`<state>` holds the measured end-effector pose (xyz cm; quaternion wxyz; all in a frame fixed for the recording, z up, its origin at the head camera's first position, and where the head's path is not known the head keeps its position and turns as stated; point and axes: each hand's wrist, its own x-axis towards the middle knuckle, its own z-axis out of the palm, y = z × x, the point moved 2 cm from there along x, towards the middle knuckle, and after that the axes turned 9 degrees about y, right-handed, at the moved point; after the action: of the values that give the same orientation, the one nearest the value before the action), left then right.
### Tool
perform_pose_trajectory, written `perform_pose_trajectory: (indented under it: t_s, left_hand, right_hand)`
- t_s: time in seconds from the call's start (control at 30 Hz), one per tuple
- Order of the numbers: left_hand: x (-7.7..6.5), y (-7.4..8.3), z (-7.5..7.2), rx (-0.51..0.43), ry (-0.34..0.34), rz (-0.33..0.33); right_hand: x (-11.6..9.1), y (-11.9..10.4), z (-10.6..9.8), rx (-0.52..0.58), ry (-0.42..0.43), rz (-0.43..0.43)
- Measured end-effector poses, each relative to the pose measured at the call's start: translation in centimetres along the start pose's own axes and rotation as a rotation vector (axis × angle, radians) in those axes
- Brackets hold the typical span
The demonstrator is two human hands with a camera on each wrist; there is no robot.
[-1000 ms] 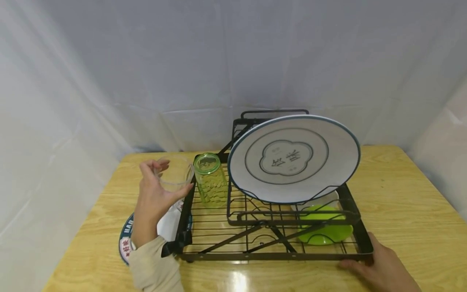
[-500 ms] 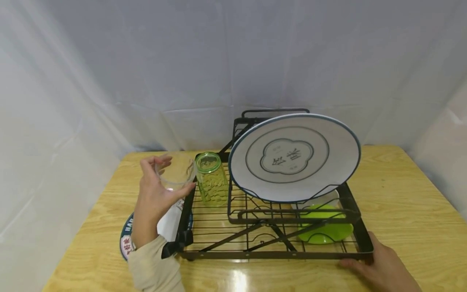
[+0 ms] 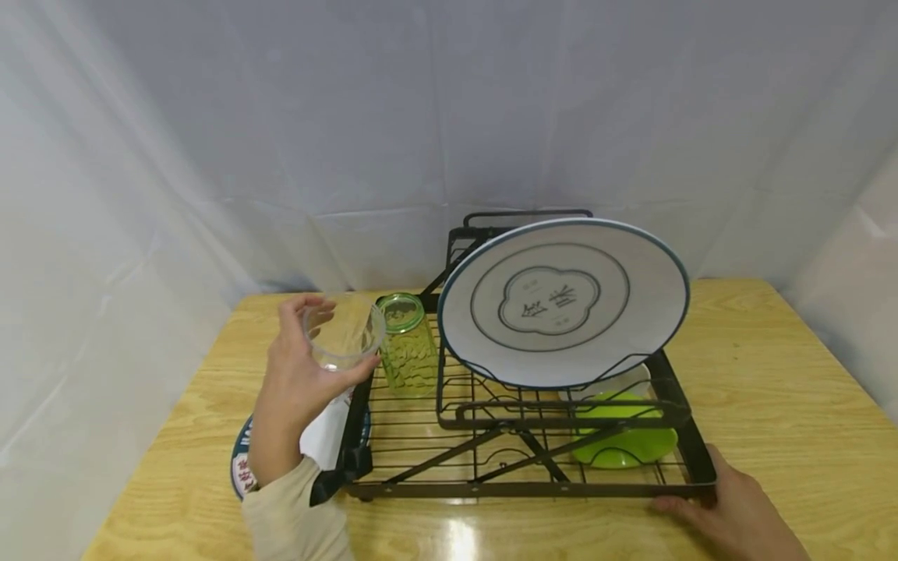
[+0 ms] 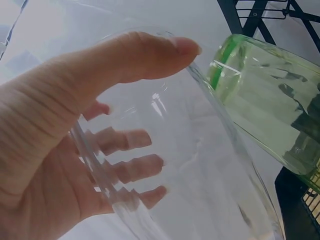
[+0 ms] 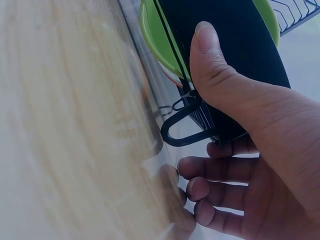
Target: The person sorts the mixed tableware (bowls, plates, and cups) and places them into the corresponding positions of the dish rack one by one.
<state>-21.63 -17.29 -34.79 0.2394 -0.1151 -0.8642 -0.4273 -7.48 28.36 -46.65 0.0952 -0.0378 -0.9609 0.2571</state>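
Note:
Thumb and fingers of my left hand (image 3: 298,382) hold a clear drinking glass (image 3: 344,331) by its sides, above the left edge of the black dish rack (image 3: 519,491). In the left wrist view the clear glass (image 4: 200,150) shows the fingers through its wall, and it overlaps an upside-down green glass (image 4: 265,95). That green glass (image 3: 410,362) stands at the rack's left end. My right hand (image 3: 740,502) grips the rack's front right corner. In the right wrist view its thumb lies on the dark end panel (image 5: 235,55) and its fingers curl below the panel's edge.
A large white plate (image 3: 554,362) with a blue rim leans on the rack's upper tier. Below it are a green bowl (image 3: 624,448) and a whitish bowl (image 3: 634,382). A patterned plate (image 3: 242,467) lies on the wooden table (image 3: 175,460), partly hidden by my left forearm.
My left hand has moved the clear glass slightly right, closer to the green glass, with its rim turned more toward the head camera. The right hand stays at the rack corner.

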Motion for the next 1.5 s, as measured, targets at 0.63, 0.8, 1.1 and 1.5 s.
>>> perform_pose_trajectory:
  t_s: [0.63, 0.8, 1.1, 1.5]
  left_hand:
    - [0.1, 2.0, 0.1, 0.031, 0.002, 0.108]
    - [0.1, 2.5, 0.3, 0.029, 0.034, 0.122]
    - [0.0, 3.1, 0.3, -0.058, 0.027, 0.098]
    - [0.1, 4.6, 1.7, -0.296, -0.046, 0.016]
  right_hand:
    - [0.0, 0.2, 0.0, 0.006, -0.017, 0.016]
    - [0.0, 0.2, 0.0, 0.005, -0.016, 0.016]
    - [0.0, 0.1, 0.0, 0.003, -0.011, 0.009]
    - [0.0, 0.1, 0.0, 0.016, -0.011, 0.008]
